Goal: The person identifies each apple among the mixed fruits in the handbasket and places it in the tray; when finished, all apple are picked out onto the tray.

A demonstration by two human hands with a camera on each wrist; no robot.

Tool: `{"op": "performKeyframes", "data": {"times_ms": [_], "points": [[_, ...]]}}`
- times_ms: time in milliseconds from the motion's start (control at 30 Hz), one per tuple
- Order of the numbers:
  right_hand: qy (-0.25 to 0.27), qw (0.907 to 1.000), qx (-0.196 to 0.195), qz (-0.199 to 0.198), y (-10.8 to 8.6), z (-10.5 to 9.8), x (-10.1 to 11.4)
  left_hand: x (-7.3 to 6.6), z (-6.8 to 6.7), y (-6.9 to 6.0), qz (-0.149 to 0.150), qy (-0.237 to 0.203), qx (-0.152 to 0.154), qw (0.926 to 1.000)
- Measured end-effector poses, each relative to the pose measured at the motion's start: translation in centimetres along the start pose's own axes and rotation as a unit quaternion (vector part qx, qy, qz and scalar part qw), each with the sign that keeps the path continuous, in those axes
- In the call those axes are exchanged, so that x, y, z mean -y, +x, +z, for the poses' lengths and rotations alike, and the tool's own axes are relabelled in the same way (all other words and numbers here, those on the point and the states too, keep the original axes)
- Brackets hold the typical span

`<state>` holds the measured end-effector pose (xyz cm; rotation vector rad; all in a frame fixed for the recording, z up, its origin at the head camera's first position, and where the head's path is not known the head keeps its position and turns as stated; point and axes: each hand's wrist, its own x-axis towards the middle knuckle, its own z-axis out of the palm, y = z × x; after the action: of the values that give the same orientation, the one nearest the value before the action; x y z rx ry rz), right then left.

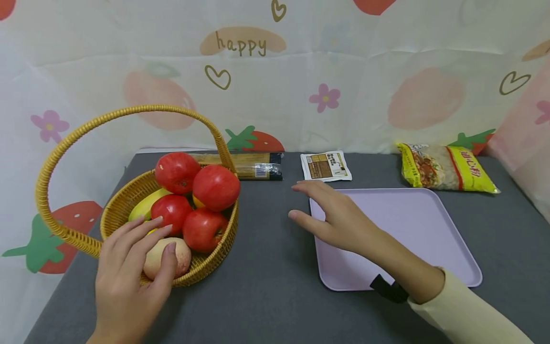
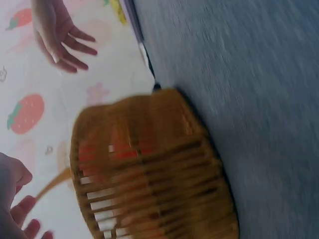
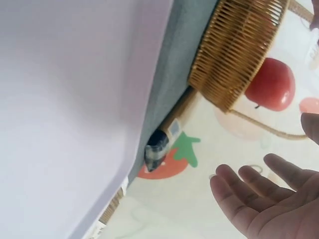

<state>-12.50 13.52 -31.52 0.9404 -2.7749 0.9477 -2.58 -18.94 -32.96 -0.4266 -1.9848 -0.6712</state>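
Note:
A woven basket (image 1: 227, 253) with a tall hooped handle stands on the left, holding several red apples (image 1: 216, 187), a pale peach (image 1: 178, 260) and some yellow fruit (image 1: 147, 204). Over its front edge is my left hand (image 1: 129, 279), fingers spread and loosely bent above the peach; whether they touch it I cannot tell. My right hand (image 1: 337, 217) hovers over the left part of a lilac tray (image 1: 412, 215), its fingers extended and holding nothing. The left wrist view shows the basket's side (image 2: 149, 169) blurred. In the right wrist view, the right palm (image 3: 284, 214) faces the basket.
Behind the basket lies a pack of dry noodles (image 1: 258, 167). A small white packet (image 1: 326, 166) sits behind the tray, and a yellow bag (image 1: 447, 167) lies at the back right. A printed cloth (image 1: 266, 95) hangs along the grey table's (image 1: 266, 296) far edge.

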Motion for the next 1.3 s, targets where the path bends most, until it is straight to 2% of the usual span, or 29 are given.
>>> {"op": "performKeyframes", "data": {"times_ms": [133,300,400,500,600,700,800,900,967,1067,1300], "points": [[0.007,1.0000,-0.002,0.000,0.5,-0.2,0.1,0.4,-0.5,0.4,0.018,0.026,-0.075,0.9967],[0.022,0.9998,0.005,0.001,1.1,0.2,0.2,0.8,-1.0,1.1,0.015,0.037,-0.170,0.9847],[0.026,0.9996,0.007,0.003,1.3,0.7,0.2,1.1,-1.2,1.4,-0.011,0.029,-0.197,0.9799],[0.035,0.9994,0.004,-0.001,1.6,1.1,0.3,1.4,-1.6,1.1,-0.064,0.021,-0.204,0.9766],[0.045,0.9989,-0.003,-0.011,1.9,1.5,0.5,1.8,-2.4,0.6,-0.122,0.015,-0.188,0.9744],[0.052,0.9984,-0.011,-0.020,2.3,1.8,0.7,2.3,-3.0,0.3,-0.162,-0.013,-0.170,0.9720],[0.061,0.9979,-0.014,-0.019,2.6,2.1,0.9,2.9,-3.7,-0.1,-0.198,-0.027,-0.126,0.9716],[0.070,0.9974,-0.012,-0.013,3.0,2.4,1.0,3.6,-4.0,-0.5,-0.239,-0.027,-0.092,0.9662],[0.078,0.9969,-0.010,-0.010,3.2,2.6,1.2,4.0,-4.3,-0.9,-0.257,-0.013,-0.060,0.9645],[0.087,0.9961,-0.008,-0.009,3.6,3.0,1.4,4.5,-4.5,-1.3,-0.267,-0.013,-0.036,0.9629],[0.112,0.9936,0.012,-0.005,4.8,3.7,2.1,5.1,-4.3,-2.1,-0.309,-0.016,-0.027,0.9506]]}}
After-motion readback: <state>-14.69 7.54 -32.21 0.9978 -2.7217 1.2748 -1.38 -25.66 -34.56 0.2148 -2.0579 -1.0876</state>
